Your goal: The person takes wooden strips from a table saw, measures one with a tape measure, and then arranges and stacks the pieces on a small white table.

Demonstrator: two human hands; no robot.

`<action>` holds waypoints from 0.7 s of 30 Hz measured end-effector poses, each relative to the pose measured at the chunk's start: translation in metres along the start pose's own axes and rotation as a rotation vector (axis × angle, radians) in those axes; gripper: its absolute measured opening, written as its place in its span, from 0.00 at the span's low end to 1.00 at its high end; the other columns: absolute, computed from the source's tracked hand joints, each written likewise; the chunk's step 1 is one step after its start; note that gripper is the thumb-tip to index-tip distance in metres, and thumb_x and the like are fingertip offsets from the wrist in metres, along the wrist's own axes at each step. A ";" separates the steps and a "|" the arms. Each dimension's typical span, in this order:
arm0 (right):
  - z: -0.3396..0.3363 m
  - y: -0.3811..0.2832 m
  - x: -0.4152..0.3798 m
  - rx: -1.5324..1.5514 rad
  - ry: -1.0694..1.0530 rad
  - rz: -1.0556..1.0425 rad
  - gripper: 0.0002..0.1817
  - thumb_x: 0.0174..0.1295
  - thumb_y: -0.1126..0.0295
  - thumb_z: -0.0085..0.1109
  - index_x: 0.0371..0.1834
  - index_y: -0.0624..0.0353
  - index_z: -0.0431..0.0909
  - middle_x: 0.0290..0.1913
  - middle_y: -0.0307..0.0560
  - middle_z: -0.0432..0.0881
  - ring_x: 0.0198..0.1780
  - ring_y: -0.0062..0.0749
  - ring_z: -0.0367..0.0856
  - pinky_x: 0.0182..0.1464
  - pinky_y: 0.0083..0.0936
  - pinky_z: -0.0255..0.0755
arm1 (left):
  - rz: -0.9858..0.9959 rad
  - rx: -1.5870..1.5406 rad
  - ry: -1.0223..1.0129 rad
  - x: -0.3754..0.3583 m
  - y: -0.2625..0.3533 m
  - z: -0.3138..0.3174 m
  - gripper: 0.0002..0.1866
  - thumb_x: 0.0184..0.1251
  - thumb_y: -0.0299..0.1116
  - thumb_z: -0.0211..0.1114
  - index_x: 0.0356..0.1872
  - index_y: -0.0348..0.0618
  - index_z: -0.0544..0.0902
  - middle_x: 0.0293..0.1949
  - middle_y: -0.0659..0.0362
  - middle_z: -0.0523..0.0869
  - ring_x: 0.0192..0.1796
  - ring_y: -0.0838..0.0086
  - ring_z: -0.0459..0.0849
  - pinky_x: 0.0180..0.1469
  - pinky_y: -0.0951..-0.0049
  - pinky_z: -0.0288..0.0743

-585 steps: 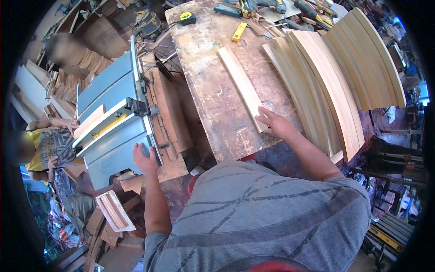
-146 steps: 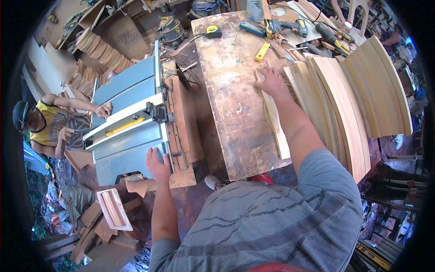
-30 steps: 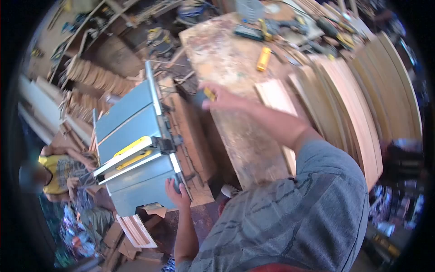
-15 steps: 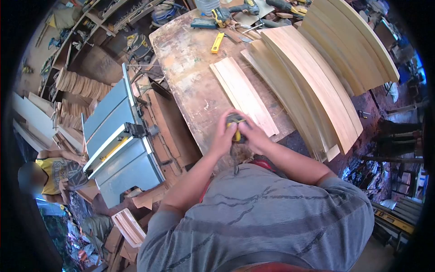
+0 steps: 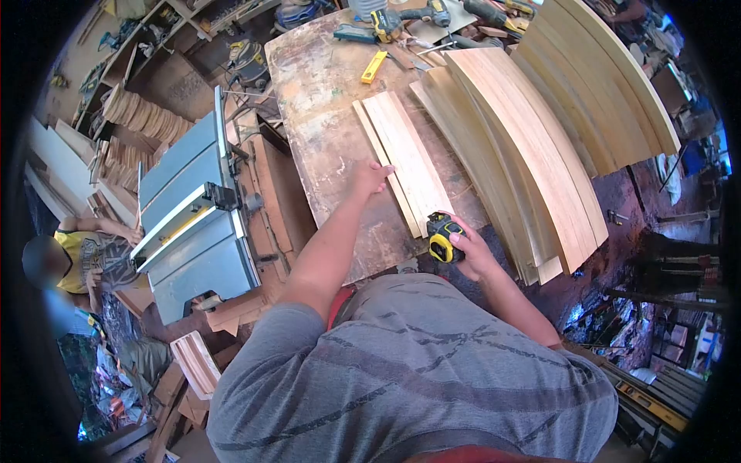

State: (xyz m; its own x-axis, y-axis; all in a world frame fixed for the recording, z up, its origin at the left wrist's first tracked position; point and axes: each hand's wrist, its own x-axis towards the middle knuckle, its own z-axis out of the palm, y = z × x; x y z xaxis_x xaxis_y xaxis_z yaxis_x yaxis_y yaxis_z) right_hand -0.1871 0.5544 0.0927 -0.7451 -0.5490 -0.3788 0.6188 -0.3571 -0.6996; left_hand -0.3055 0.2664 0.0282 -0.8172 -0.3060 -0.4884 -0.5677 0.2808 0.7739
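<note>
My right hand (image 5: 472, 251) is wrapped around a black and yellow tape measure (image 5: 444, 238), just over the near end of a pale wooden board (image 5: 405, 154). The board lies on the worn workbench (image 5: 312, 116), with a narrower strip showing along its left side. At that left edge my left hand (image 5: 370, 179) has its fingers curled, a fingertip touching the wood. Right of the board, curved wooden panels (image 5: 532, 154) rest side by side. No drawn-out tape blade can be made out.
A yellow-handled tool (image 5: 373, 67) and a cordless drill (image 5: 384, 25) lie toward the bench's far end. Left of the bench stands a table saw (image 5: 189, 208), with another person (image 5: 81, 258) beyond it. A taller curved panel (image 5: 602, 85) stands at the right.
My hands have parted from around the tape measure. The left moved up to the board's left edge; the right moved rightward with the tape measure. The board's near end has shifted left.
</note>
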 end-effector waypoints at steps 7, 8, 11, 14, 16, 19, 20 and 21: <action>-0.003 -0.010 0.000 -0.074 -0.010 0.039 0.38 0.63 0.61 0.66 0.75 0.61 0.64 0.62 0.48 0.77 0.60 0.33 0.79 0.63 0.32 0.74 | -0.067 -0.141 -0.014 -0.003 -0.002 -0.002 0.10 0.66 0.32 0.68 0.39 0.35 0.81 0.34 0.53 0.87 0.29 0.72 0.87 0.29 0.73 0.83; -0.001 -0.011 0.002 -0.108 0.013 0.039 0.38 0.63 0.60 0.66 0.75 0.61 0.64 0.63 0.48 0.77 0.60 0.32 0.78 0.63 0.32 0.74 | -0.043 -0.188 0.041 -0.009 -0.001 -0.003 0.08 0.67 0.30 0.63 0.40 0.34 0.80 0.35 0.52 0.87 0.30 0.71 0.87 0.29 0.73 0.82; 0.008 -0.018 0.013 -0.312 -0.023 -0.072 0.33 0.66 0.66 0.64 0.74 0.58 0.67 0.62 0.47 0.77 0.61 0.30 0.76 0.65 0.29 0.70 | -0.010 -0.381 -0.115 -0.046 -0.001 -0.028 0.08 0.68 0.28 0.57 0.45 0.38 0.75 0.42 0.51 0.86 0.42 0.70 0.87 0.45 0.69 0.85; 0.035 -0.038 0.032 -0.643 -0.066 -0.265 0.36 0.62 0.62 0.70 0.73 0.59 0.68 0.62 0.49 0.77 0.63 0.31 0.75 0.66 0.30 0.69 | 0.094 -0.458 -0.135 -0.081 -0.008 -0.051 0.12 0.69 0.24 0.52 0.52 0.38 0.71 0.37 0.54 0.84 0.35 0.72 0.83 0.40 0.71 0.81; 0.065 -0.052 0.043 -0.883 -0.104 -0.390 0.41 0.57 0.56 0.72 0.72 0.61 0.68 0.60 0.50 0.78 0.64 0.35 0.75 0.67 0.32 0.67 | 0.167 -0.495 -0.138 -0.111 -0.007 -0.063 0.13 0.69 0.24 0.52 0.53 0.38 0.71 0.36 0.56 0.83 0.32 0.73 0.81 0.37 0.72 0.79; 0.113 -0.070 0.057 -1.055 -0.169 -0.516 0.41 0.54 0.58 0.74 0.69 0.62 0.68 0.58 0.53 0.79 0.63 0.37 0.76 0.66 0.32 0.69 | 0.195 -0.462 -0.184 -0.168 0.019 -0.081 0.16 0.73 0.27 0.52 0.60 0.39 0.70 0.35 0.59 0.81 0.30 0.77 0.78 0.34 0.74 0.75; 0.127 -0.071 0.060 -1.135 -0.176 -0.568 0.40 0.53 0.59 0.76 0.67 0.62 0.69 0.57 0.56 0.79 0.61 0.39 0.79 0.64 0.34 0.72 | 0.271 -0.413 -0.165 -0.178 0.019 -0.086 0.17 0.75 0.29 0.52 0.62 0.40 0.69 0.35 0.59 0.80 0.31 0.78 0.78 0.33 0.76 0.75; 0.137 -0.071 0.061 -1.134 -0.192 -0.567 0.40 0.53 0.59 0.76 0.67 0.62 0.69 0.57 0.56 0.79 0.61 0.39 0.79 0.64 0.34 0.72 | 0.346 -0.362 -0.145 -0.187 0.017 -0.094 0.19 0.78 0.32 0.52 0.65 0.41 0.68 0.35 0.60 0.80 0.31 0.80 0.77 0.33 0.78 0.74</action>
State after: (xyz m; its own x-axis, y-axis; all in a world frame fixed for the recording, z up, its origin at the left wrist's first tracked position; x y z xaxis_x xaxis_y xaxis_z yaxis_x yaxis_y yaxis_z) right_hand -0.2426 0.4421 0.2023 -0.7271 -0.6659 0.1671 -0.3995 0.2124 -0.8918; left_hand -0.1534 0.2427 0.1710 -0.9709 -0.1149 -0.2099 -0.2116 0.0026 0.9774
